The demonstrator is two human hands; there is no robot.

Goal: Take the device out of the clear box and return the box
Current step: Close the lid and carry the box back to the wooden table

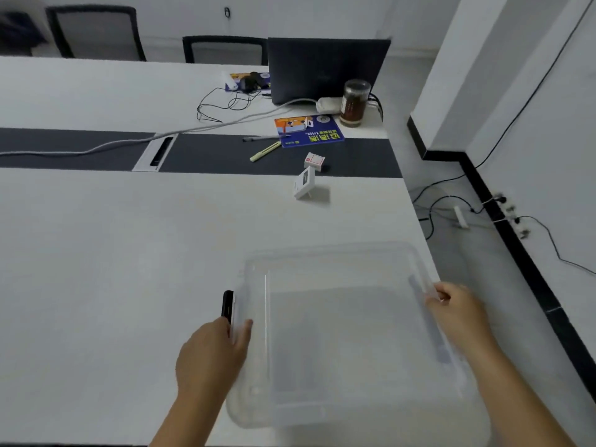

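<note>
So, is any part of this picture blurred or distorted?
Head view: the wide lens bends the table edges; the clear box and both hands, left hand and right hand, look soft; the far chairs are smeared.

Laptop (327,71), jar (353,103), blue booklet (309,130), perhaps a highlighter (265,151).

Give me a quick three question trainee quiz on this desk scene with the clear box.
1. True or false: both hands grip the clear box.
2. Where does the small white device stand? A) inside the box B) on the table beyond it
3. Which hand also holds a black object against the box rim?

Key: 1 true: left hand and right hand hold opposite rims. 2 B. 3 left.
</note>
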